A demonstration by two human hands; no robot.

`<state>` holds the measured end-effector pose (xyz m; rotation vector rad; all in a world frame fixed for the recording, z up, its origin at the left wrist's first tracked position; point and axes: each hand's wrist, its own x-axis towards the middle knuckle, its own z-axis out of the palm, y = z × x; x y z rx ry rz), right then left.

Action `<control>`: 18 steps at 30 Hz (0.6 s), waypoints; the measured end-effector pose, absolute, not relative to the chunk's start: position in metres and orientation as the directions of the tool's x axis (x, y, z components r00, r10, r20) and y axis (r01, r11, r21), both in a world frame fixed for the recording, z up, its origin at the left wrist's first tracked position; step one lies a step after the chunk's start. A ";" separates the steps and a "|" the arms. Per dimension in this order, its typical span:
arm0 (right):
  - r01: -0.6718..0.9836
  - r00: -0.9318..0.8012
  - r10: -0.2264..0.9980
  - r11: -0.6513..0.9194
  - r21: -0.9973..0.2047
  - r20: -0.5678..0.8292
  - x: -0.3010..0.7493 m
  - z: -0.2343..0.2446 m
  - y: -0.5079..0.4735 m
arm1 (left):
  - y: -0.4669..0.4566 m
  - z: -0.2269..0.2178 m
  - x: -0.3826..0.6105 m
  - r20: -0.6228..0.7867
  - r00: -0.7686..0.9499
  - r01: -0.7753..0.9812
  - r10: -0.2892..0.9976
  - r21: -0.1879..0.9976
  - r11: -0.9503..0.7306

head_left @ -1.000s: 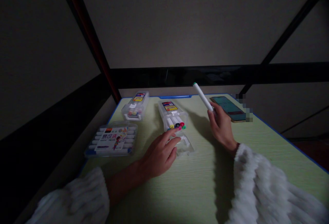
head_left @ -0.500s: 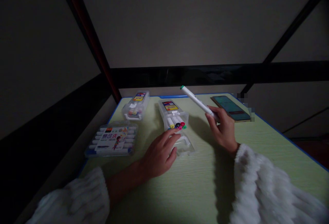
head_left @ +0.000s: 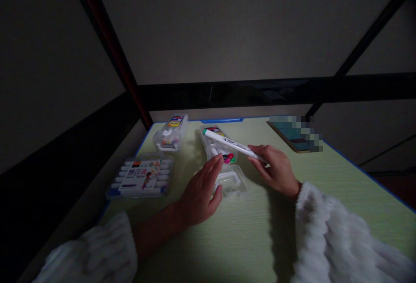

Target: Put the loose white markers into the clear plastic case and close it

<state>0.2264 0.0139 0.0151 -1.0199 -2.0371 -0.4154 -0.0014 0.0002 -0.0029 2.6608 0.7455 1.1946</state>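
Farthest left, out beyond the left hand, a flat clear marker case (head_left: 141, 177) lies on the worktop (head_left: 243, 244), a row of white markers showing around its printed label. Past it, ahead of the left hand and a little to its left, sits a shut, clear handled box (head_left: 170, 135) with colored ends visible inside. The left hand (head_left: 201, 194) holds nothing that I can see; its fingers stretch forward, thumb apart, just by the mouth of an opened marker box (head_left: 204, 142). I can't tell whether the fingertips touch it. Red, black, pink and green marker ends (head_left: 230, 159) show in that mouth, and the clear lid (head_left: 231, 181) lies folded down between the hands. Across the box slants a white green-tipped marker (head_left: 230, 143), its lower end pinched in the right hand (head_left: 277, 170). Beyond that hand, to its right, lies a phone (head_left: 287, 133), partly blurred out.
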 end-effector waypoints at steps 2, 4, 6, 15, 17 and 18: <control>0.763 -0.382 0.516 0.644 -0.053 0.767 0.225 0.016 0.013 | 0.000 -0.003 -0.001 0.667 0.563 0.391 0.488 0.306 -0.868; 0.735 -0.417 0.497 0.677 -0.040 0.761 0.223 0.017 0.012 | 0.000 -0.002 -0.001 0.668 0.562 0.398 0.488 0.298 -0.867; 0.708 -0.449 0.476 0.706 -0.024 0.756 0.221 0.018 0.012 | 0.000 -0.002 0.000 0.666 0.559 0.408 0.494 0.297 -0.863; 0.674 -0.499 0.452 0.739 0.003 0.740 0.218 0.021 0.009 | -0.001 -0.001 0.000 0.642 0.551 0.431 0.534 0.329 -0.840; 0.668 -0.503 0.451 0.744 0.001 0.737 0.217 0.021 0.009 | -0.001 0.000 0.000 0.638 0.550 0.436 0.539 0.331 -0.837; 0.666 -0.505 0.451 0.746 -0.001 0.736 0.217 0.021 0.009 | -0.001 0.000 0.000 0.639 0.549 0.438 0.539 0.330 -0.836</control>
